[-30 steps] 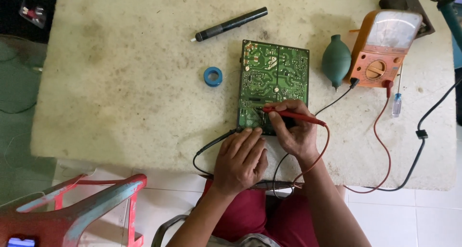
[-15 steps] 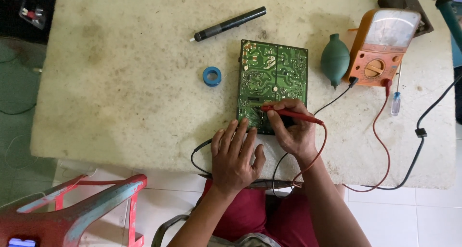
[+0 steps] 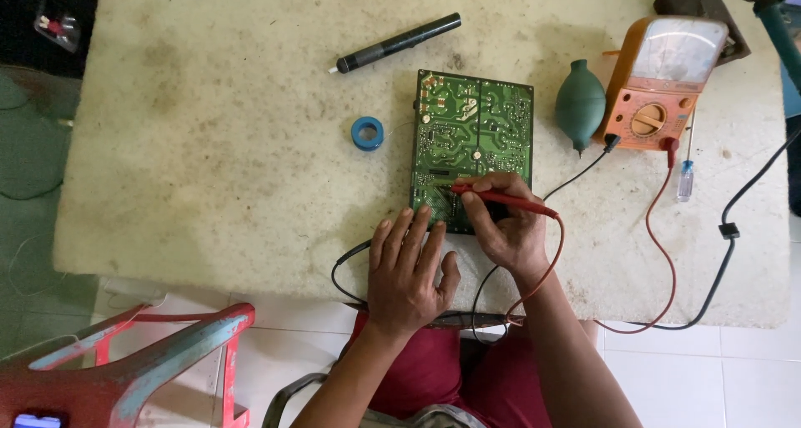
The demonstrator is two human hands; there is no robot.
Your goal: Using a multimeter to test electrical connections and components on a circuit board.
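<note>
Circuit board [image 3: 472,144] mid-table [image 3: 209,144], meter [image 3: 663,82] right, tape roll [image 3: 367,133] left, pen-shaped tool [image 3: 399,42] behind.

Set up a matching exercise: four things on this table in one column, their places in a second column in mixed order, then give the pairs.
Things:
1. red probe
2. blue ring
3. green bulb
4. black pen-shaped tool

Places:
A. between the circuit board and the orange meter
B. in the right hand, tip on the board
C. lying slantwise at the far side of the table, beyond the board
D. left of the board, alone on the table

Pairs: 1-B, 2-D, 3-A, 4-C
</note>
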